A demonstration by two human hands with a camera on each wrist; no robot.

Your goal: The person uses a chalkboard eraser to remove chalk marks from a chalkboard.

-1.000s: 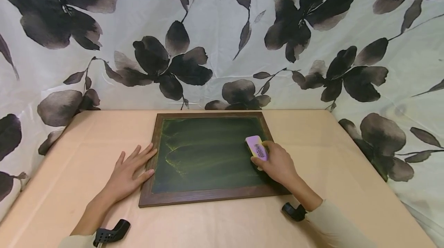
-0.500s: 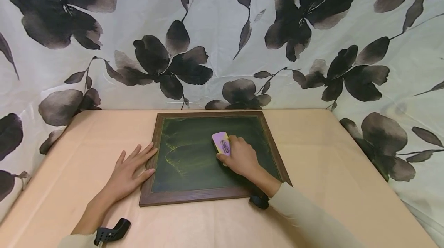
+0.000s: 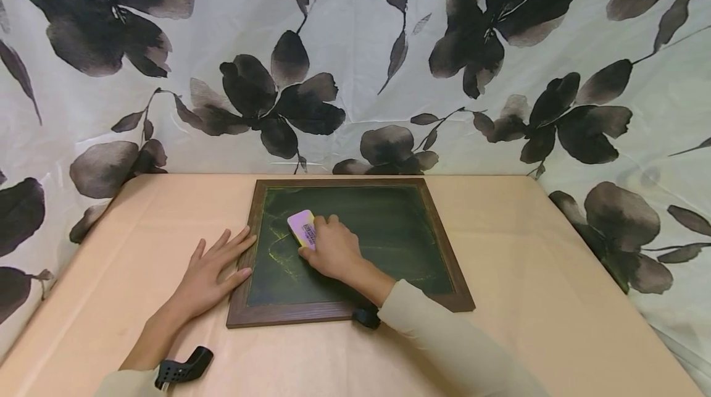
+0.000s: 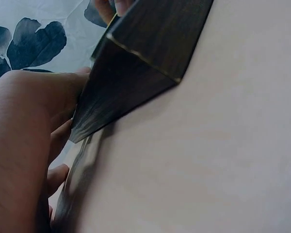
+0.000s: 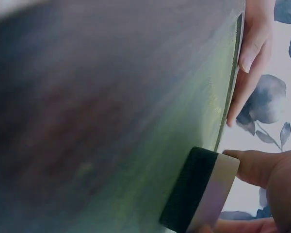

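A green chalkboard (image 3: 355, 261) in a dark wooden frame lies on the table, with yellow chalk marks and smears mostly on its left part. My right hand (image 3: 336, 249) grips a purple and yellow chalkboard eraser (image 3: 302, 228) against the board, left of its middle. In the right wrist view the eraser (image 5: 201, 189) shows a dark felt face toward the board, pinched between thumb and fingers. My left hand (image 3: 208, 276) has its fingers spread, the tips resting on the frame's left edge. In the left wrist view that hand (image 4: 29, 141) is beside the frame's corner (image 4: 136, 68).
A peach cloth covers the table (image 3: 511, 242). Behind it hangs a white curtain (image 3: 355, 76) with dark flower prints. Black camera mounts sit on both wrists, the left mount (image 3: 184, 367) over the table's front.
My right hand has swept the eraser leftward across the board from near its right edge. Yellow smears along that path have faded. The left hand stays on the frame.
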